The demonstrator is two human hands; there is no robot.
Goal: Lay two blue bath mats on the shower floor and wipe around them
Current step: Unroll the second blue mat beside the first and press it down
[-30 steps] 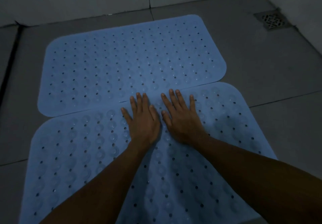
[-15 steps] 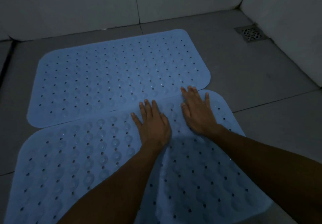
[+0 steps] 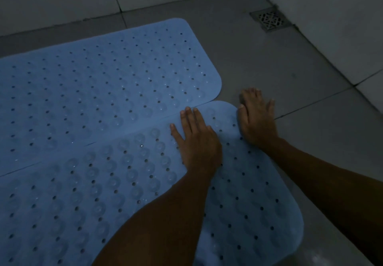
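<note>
Two blue perforated bath mats lie flat side by side on the grey tiled shower floor [image 3: 259, 62]. The far mat [image 3: 107, 87] runs along the back wall. The near mat [image 3: 83, 199] touches its long edge. My left hand [image 3: 196, 139] presses palm down, fingers spread, on the near mat's far right part. My right hand [image 3: 256, 118] lies flat over that mat's far right corner, its fingers reaching onto the bare tile. Neither hand holds anything.
A square metal drain grate [image 3: 270, 20] sits in the back right corner. Pale tiled walls [image 3: 331, 17] close the floor at the back and right. Bare grey tile lies between the mats and the right wall.
Both hands have slid to the right along the near mat's far edge. The right hand now reaches past the mat's corner onto the tile. The view has swung rightward.
</note>
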